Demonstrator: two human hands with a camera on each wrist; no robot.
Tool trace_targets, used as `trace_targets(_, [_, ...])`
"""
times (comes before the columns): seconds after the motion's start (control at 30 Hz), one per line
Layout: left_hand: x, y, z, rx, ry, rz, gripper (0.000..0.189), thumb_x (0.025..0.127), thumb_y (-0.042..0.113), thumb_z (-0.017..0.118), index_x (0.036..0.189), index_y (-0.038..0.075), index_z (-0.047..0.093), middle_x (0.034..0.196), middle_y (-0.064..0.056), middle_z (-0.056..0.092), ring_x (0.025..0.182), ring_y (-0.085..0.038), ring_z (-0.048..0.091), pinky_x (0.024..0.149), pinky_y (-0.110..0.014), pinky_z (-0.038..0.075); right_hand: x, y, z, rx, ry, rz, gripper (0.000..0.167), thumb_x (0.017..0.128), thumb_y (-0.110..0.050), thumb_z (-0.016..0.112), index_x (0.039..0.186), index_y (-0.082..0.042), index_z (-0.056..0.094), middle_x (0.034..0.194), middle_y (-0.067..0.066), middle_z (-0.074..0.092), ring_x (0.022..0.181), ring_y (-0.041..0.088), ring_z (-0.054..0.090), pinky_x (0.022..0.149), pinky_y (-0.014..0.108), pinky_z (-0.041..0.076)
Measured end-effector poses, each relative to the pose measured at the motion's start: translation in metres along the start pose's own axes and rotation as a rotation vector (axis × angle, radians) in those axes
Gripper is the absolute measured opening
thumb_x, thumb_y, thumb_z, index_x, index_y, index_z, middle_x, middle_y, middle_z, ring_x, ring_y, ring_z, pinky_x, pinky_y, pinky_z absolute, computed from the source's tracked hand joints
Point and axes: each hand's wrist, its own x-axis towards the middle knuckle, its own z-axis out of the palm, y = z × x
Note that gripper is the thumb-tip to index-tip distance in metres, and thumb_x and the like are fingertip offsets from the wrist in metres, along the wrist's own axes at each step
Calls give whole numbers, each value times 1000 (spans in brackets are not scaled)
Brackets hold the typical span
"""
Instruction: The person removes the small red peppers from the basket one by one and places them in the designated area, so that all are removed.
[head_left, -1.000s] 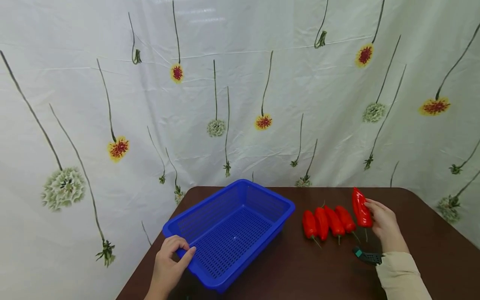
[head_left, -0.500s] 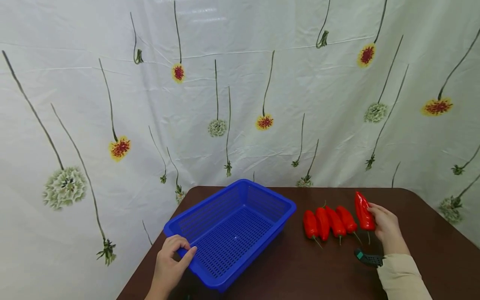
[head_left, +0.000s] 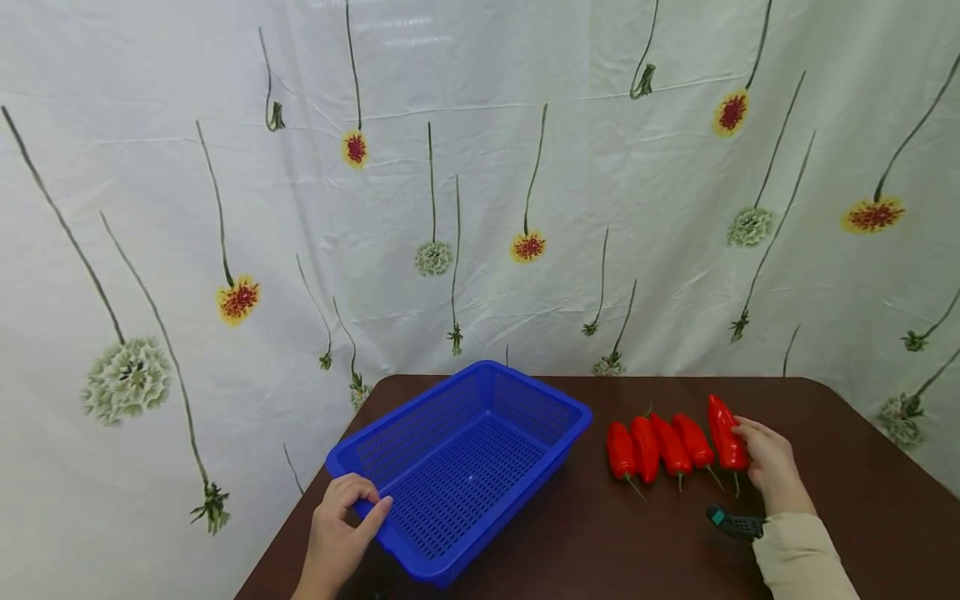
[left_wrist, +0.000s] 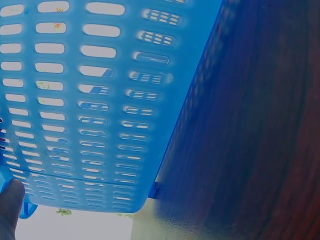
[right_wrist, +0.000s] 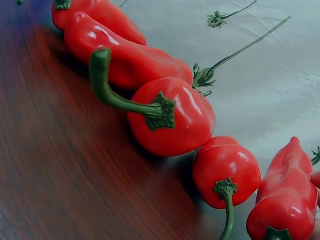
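At the near left corner of a blue perforated plastic basket (head_left: 517,493), my left hand (head_left: 337,533) grips the rim, thumb inside. One fingertip (left_wrist: 11,200) shows against the basket's slotted wall (left_wrist: 170,110) in the left wrist view. My right hand (head_left: 776,471) pinches a shiny red pepper (head_left: 724,437) from its right side, tip up and green stem down. This pepper (right_wrist: 287,210) sits at the end of a row of several similar red peppers (head_left: 620,450). Whether it touches the table is hard to tell.
The dark brown table (head_left: 600,550) carries the basket on its left and the peppers on its right. A black strap with a teal patch (head_left: 735,525) is by the right wrist. Behind hangs a pale flower-printed cloth (head_left: 480,167).
My right hand has lowered the pepper, bringing it down beside the right end of the row. The left hand and the basket have stayed in place.
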Motion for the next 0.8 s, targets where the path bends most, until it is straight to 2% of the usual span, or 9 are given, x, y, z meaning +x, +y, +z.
trace_targets(0.07, [0, -1, 1, -3, 20, 16, 39, 65, -13, 82, 74, 17, 59, 79, -1, 61, 91, -9, 51, 88, -12, 34, 0, 1, -1, -4, 1, 3, 22, 100, -21, 51, 103, -38, 65, 107, -10, 50, 85, -1, 51, 69, 17, 51])
trace_targets(0.17, [0, -2, 3, -6, 29, 21, 39, 64, -14, 81, 74, 16, 59, 78, -3, 61, 91, -9, 51, 88, -12, 34, 2, 2, -1, -19, -3, -3, 28, 101, -20, 50, 124, -30, 60, 112, -7, 50, 82, -3, 51, 70, 17, 51])
trace_targets(0.3, [0, -2, 4, 2, 39, 29, 39, 61, -18, 80, 72, 12, 58, 77, -7, 60, 90, -9, 51, 89, -11, 34, 4, 3, 0, -27, -4, -8, 41, 101, -18, 48, 142, -21, 50, 132, 6, 46, 80, -6, 51, 69, 16, 50])
trace_targets(0.43, [-1, -4, 5, 10, 39, 15, 39, 61, -18, 80, 72, 12, 58, 77, -6, 60, 90, -8, 51, 88, -10, 33, 4, 5, 2, -44, -11, -8, 52, 102, -18, 46, 153, -12, 38, 150, 17, 33, 89, -2, 49, 68, 14, 48])
trace_targets(0.57, [-1, -4, 4, 18, 23, 12, 39, 63, -15, 81, 73, 15, 59, 79, -2, 61, 91, -7, 51, 88, -11, 34, 4, 8, 2, -71, -7, -16, 58, 103, -17, 46, 156, -2, 29, 155, 19, 26, 97, 4, 46, 67, 13, 47])
trace_targets(0.7, [0, -1, 1, 18, 1, 7, 38, 67, -12, 82, 75, 17, 60, 81, 0, 61, 92, -6, 51, 88, -12, 35, 5, 11, 3, -97, 35, -37, 54, 102, -17, 48, 152, 1, 35, 151, 19, 31, 97, 6, 47, 66, 12, 46])
trace_targets(0.8, [0, 1, -1, 32, -16, -19, 37, 69, -11, 82, 75, 18, 59, 82, 3, 61, 92, -4, 51, 87, -12, 35, 7, 12, 4, -113, 41, -55, 54, 102, -19, 49, 150, 2, 37, 154, 22, 29, 109, 17, 49, 66, 12, 44])
